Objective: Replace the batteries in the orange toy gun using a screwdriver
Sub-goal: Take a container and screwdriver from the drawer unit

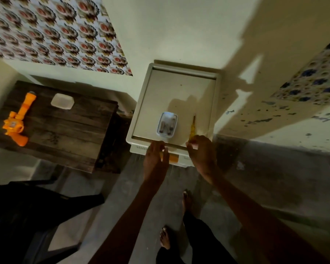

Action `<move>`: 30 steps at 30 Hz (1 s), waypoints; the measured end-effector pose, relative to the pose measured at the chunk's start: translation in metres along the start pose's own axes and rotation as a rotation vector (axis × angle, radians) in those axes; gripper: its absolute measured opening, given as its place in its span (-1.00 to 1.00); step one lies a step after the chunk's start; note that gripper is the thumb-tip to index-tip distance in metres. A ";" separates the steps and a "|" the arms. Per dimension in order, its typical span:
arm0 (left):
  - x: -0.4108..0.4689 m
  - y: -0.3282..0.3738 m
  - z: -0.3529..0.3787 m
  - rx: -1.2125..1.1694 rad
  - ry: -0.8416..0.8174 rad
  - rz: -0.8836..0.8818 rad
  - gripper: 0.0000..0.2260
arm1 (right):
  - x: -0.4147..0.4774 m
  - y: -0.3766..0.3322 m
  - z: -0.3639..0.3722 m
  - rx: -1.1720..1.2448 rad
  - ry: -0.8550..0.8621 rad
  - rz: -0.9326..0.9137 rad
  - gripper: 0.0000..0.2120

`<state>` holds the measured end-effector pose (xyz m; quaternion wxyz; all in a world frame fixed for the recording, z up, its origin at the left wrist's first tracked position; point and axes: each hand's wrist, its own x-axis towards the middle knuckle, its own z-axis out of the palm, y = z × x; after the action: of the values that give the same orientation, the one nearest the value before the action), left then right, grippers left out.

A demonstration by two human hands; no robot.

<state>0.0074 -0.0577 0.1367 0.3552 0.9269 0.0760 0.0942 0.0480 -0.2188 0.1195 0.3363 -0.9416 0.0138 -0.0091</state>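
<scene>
The screwdriver (192,126) lies right of the box (167,124), tip away, handle at the curled right hand (201,151), grip unclear; left hand (156,157) flat, empty.

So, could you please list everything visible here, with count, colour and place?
toy gun: one, orange, on the table's left end.
box: one, cloudy white, on the table.
table: one, dark wood, left.
cabinet: one, cream, centre.
container: one, clear, on the cabinet, small dark items inside.
screwdriver: one, yellow handle, on the cabinet, right of the container.
chair: one, black, lower left.
patterned sheet: one, red-brown, upper left.
flowered sheet: one, blue, right.
feet: two, bare, on the floor.
left hand: one, fingers straight, at the cabinet's near edge.
right hand: one, fingers curled round the screwdriver's handle end.
</scene>
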 end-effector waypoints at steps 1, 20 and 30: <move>-0.010 -0.006 0.002 0.050 -0.060 0.057 -0.84 | -0.009 0.001 -0.002 -0.091 -0.057 -0.095 -0.84; -0.103 -0.066 -0.017 0.471 -0.748 0.193 -0.68 | -0.023 0.012 0.000 -0.380 -0.224 -0.362 -0.67; -0.079 -0.137 0.092 0.624 -0.693 0.209 -0.80 | -0.041 0.047 0.054 -0.597 0.034 -0.338 -0.35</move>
<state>-0.0582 -0.0321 -0.0322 0.0528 0.9688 -0.1156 -0.2127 0.0075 -0.2195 0.0475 0.0396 -0.9871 -0.1350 -0.0758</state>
